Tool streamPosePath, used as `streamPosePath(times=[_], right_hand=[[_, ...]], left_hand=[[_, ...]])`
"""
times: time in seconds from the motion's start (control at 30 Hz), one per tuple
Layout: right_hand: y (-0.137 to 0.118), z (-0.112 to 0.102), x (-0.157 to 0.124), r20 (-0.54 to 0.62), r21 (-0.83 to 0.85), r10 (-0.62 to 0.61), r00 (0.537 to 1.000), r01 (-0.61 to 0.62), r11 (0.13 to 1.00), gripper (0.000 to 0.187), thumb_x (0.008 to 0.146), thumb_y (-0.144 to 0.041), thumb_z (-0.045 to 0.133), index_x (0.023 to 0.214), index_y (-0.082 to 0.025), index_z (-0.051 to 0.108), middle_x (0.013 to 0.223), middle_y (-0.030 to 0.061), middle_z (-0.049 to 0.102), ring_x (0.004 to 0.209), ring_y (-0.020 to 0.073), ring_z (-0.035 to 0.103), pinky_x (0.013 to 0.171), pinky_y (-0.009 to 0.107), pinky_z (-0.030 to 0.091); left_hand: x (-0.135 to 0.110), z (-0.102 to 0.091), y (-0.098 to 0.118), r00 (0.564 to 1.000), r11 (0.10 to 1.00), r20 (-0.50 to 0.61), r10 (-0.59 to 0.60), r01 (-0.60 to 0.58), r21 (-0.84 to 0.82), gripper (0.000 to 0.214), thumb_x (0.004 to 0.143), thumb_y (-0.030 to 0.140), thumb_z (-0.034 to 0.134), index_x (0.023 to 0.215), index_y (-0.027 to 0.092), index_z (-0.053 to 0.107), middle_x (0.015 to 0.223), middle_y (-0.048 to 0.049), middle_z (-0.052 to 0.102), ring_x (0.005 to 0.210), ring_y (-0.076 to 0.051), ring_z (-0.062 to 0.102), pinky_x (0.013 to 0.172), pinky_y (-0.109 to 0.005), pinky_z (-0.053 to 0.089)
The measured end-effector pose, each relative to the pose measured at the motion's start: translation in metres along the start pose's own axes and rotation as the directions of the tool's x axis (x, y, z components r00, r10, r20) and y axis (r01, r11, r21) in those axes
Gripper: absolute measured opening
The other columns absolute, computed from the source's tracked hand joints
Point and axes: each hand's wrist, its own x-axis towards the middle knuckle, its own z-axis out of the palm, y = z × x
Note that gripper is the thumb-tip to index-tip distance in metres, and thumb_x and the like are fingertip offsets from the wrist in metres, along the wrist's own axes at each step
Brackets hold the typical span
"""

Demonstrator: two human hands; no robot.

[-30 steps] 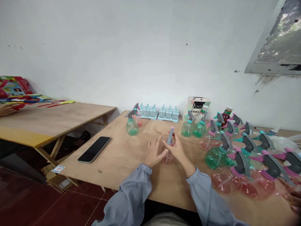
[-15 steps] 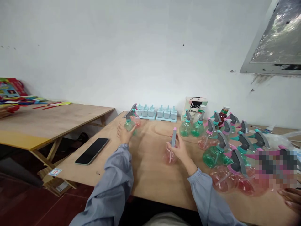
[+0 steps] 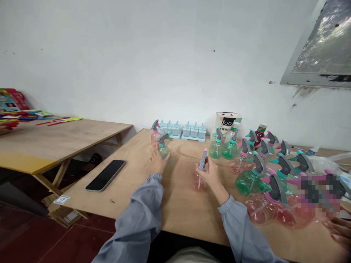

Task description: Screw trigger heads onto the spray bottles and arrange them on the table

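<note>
My left hand [image 3: 157, 163] is wrapped round a small green spray bottle [image 3: 163, 148] with a grey trigger head, held a little in from the table's far left corner. A pink spray bottle [image 3: 155, 134] stands just behind it. My right hand [image 3: 210, 174] grips a pink transparent spray bottle [image 3: 199, 179] near the middle of the plywood table [image 3: 142, 182], its grey trigger head [image 3: 203, 159] pointing up. Both sleeves are grey.
Many green and pink spray bottles [image 3: 257, 171] crowd the table's right side. Two pale blue moulds [image 3: 186, 131] and a carton [image 3: 226, 125] stand by the wall. A black phone [image 3: 105, 175] lies at the left. A second wooden table [image 3: 55, 137] stands further left. Another person's hand [image 3: 338, 230] shows at the lower right.
My left hand left the pink bottle, reached to the far left, took the green spray bottle and has drawn it rightward toward the middle. My right hand kept hold of the pink bottle.
</note>
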Motion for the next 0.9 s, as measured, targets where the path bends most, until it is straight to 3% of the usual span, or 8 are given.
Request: streamPosePath(times=[0.13,0.2,0.33,0.53,0.7,0.9], right_hand=[[0.002,-0.008,-0.001,0.056,0.022,-0.035,0.998,0.034,0.999,0.038,0.075,-0.042,0.069,0.105,-0.022,0.056,0.102,0.0095,0.068,0.099,0.0278,0.064,0.087,0.044,0.053],[0.001,-0.010,-0.003,0.071,0.024,-0.001,0.997,0.000,1.000,0.039,0.076,-0.043,0.068,0.106,-0.022,0.055,0.100,0.0084,0.068,0.092,0.0258,0.066,0.082,0.041,0.054],[-0.002,-0.010,-0.006,-0.011,-0.065,0.021,1.000,-0.022,0.998,0.027,0.077,-0.045,0.066,0.089,-0.024,0.053,0.076,0.0012,0.064,0.069,0.0210,0.063,0.066,0.034,0.051],[-0.004,-0.011,-0.004,-0.002,-0.051,-0.050,0.999,0.050,0.997,0.037,0.077,-0.047,0.066,0.103,-0.023,0.057,0.100,0.0101,0.072,0.091,0.0276,0.068,0.078,0.040,0.055],[-0.003,-0.014,-0.001,-0.006,-0.073,0.024,1.000,-0.024,0.997,0.026,0.076,-0.046,0.063,0.087,-0.024,0.055,0.077,0.0032,0.066,0.071,0.0226,0.064,0.069,0.035,0.052],[0.014,-0.032,0.017,-0.008,-0.096,0.148,0.989,-0.148,0.984,0.041,0.074,-0.047,0.061,0.106,-0.020,0.062,0.092,0.0090,0.073,0.079,0.0262,0.068,0.075,0.039,0.052]], left_hand=[[-0.025,0.004,0.017,0.998,0.998,0.007,0.058,-0.058,0.017,0.077,0.086,0.056,0.063,0.144,0.011,0.041,0.132,-0.0234,0.061,0.128,-0.037,0.058,0.099,-0.045,0.048],[-0.037,0.004,0.021,0.997,0.996,0.004,0.080,-0.080,0.029,0.077,0.084,0.058,0.064,0.143,0.012,0.044,0.128,-0.0224,0.063,0.122,-0.037,0.061,0.095,-0.045,0.050],[-0.053,0.005,0.021,0.994,0.994,-0.013,0.112,-0.112,0.014,0.081,0.082,0.059,0.066,0.143,0.011,0.045,0.126,-0.0209,0.064,0.119,-0.037,0.063,0.095,-0.045,0.050],[-0.055,0.005,0.019,0.991,0.991,-0.014,0.134,-0.134,-0.025,0.077,0.083,0.057,0.066,0.142,0.013,0.045,0.122,-0.0185,0.066,0.122,-0.035,0.062,0.098,-0.043,0.049],[-0.055,0.001,0.020,0.991,0.991,0.004,0.133,-0.133,-0.011,0.078,0.082,0.057,0.068,0.142,0.013,0.045,0.124,-0.0184,0.065,0.122,-0.035,0.062,0.098,-0.043,0.049],[-0.057,-0.006,0.022,0.987,0.988,0.045,0.154,-0.155,-0.002,0.081,0.079,0.062,0.072,0.143,0.019,0.048,0.126,-0.0179,0.063,0.117,-0.036,0.063,0.094,-0.044,0.050]])
